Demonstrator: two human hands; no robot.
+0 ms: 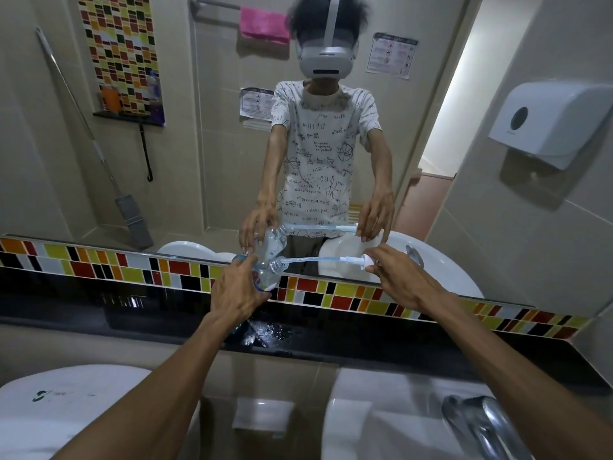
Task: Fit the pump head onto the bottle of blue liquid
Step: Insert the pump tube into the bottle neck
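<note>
My left hand grips a clear plastic bottle tilted with its threaded neck pointing right, held in front of the mirror above a black ledge. My right hand pinches the white pump head by its collar. The pump's long clear dip tube runs left from the head, and its tip sits at the bottle's mouth. The pump head is well apart from the neck. The bottle looks mostly clear; little blue shows in it. Both hands and the bottle repeat in the mirror behind.
A black glossy ledge with a coloured tile strip runs under the mirror. A white sink with a chrome tap lies at lower right, a white lid at lower left. A paper dispenser hangs on the right wall.
</note>
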